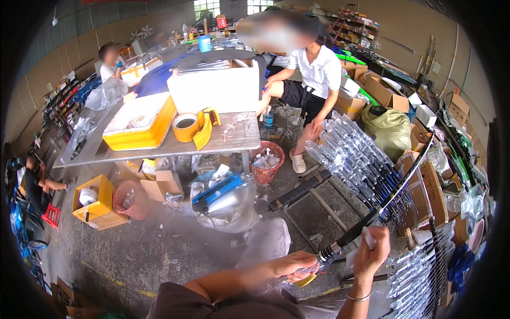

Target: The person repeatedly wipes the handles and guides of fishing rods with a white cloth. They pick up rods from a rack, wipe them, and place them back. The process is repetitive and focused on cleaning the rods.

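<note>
A fishing rod with a black handle slants from low centre up to the right. My left hand is closed at its lower end, by the metallic rings of the reel seat. Some clear plastic shows at those fingers. Just right of the handle, my right hand is curled round a small whitish piece, perhaps film or tape; its kind is unclear. A yellow piece shows just below my left hand.
Plastic-wrapped rods lie on a low metal rack ahead to the right, with more wrapped rods at lower right. A table carries a yellow-taped foam box and tape roll. A seated person is beyond the rack.
</note>
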Action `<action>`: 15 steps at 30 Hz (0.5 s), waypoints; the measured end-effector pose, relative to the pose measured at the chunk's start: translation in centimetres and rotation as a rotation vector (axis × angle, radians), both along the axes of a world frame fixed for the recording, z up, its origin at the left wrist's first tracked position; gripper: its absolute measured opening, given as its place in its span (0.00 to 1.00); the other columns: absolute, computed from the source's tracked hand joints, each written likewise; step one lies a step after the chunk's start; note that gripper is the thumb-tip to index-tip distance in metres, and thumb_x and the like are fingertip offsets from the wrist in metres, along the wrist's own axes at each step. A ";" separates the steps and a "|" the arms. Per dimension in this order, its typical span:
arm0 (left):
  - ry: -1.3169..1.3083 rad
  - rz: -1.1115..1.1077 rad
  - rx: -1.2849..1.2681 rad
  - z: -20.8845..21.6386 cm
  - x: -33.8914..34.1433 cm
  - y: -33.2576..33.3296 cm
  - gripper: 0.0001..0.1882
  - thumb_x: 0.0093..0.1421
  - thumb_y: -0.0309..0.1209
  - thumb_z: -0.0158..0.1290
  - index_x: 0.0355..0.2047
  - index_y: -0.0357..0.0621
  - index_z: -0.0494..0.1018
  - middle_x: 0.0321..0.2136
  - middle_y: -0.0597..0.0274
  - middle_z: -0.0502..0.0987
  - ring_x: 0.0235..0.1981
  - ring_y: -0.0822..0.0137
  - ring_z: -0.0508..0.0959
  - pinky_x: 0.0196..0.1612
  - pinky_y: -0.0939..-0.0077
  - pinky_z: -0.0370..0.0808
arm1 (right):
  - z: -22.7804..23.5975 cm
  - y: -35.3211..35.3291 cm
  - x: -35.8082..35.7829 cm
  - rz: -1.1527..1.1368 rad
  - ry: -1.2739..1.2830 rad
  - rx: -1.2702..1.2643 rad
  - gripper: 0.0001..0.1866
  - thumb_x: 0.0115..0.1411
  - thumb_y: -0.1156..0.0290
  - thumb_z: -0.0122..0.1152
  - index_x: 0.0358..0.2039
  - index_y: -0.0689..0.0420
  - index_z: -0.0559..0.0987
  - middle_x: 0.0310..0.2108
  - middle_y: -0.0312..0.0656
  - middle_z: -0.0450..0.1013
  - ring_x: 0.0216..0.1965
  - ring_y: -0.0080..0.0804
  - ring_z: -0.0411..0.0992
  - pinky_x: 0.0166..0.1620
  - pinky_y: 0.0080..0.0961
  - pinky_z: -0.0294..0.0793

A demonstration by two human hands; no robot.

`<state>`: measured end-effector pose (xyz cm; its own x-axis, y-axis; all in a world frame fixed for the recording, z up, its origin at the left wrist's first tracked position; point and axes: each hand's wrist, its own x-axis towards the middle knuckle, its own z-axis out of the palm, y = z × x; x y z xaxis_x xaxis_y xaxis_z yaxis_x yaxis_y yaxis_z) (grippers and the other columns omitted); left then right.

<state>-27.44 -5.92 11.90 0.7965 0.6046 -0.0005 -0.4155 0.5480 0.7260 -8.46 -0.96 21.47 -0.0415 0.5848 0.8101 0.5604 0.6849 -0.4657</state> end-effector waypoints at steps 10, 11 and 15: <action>0.072 -0.028 -0.066 -0.1 -0.1 -0.7 0.26 0.61 0.57 0.45 0.35 0.43 0.65 0.12 0.76 0.56 0.09 0.83 0.51 0.12 0.84 0.47 | 1.2 0.4 0.6 -0.110 0.037 0.011 0.10 0.46 0.88 0.60 0.27 0.61 0.71 0.23 0.43 0.69 0.25 0.36 0.68 0.29 0.25 0.66; 0.073 -0.023 -0.067 -0.1 -0.1 -0.7 0.26 0.61 0.57 0.46 0.35 0.43 0.65 0.12 0.76 0.56 0.09 0.83 0.51 0.12 0.84 0.47 | 0.8 0.0 0.6 -0.087 0.029 0.041 0.11 0.46 0.88 0.60 0.27 0.61 0.71 0.23 0.43 0.69 0.24 0.36 0.68 0.29 0.25 0.67; 0.093 -0.033 -0.091 0.6 -0.3 -0.9 0.27 0.60 0.58 0.47 0.36 0.43 0.66 0.12 0.76 0.56 0.10 0.83 0.52 0.13 0.85 0.47 | 0.4 -1.0 0.3 -0.012 0.041 0.018 0.10 0.46 0.87 0.61 0.28 0.62 0.72 0.23 0.44 0.69 0.24 0.37 0.68 0.29 0.26 0.67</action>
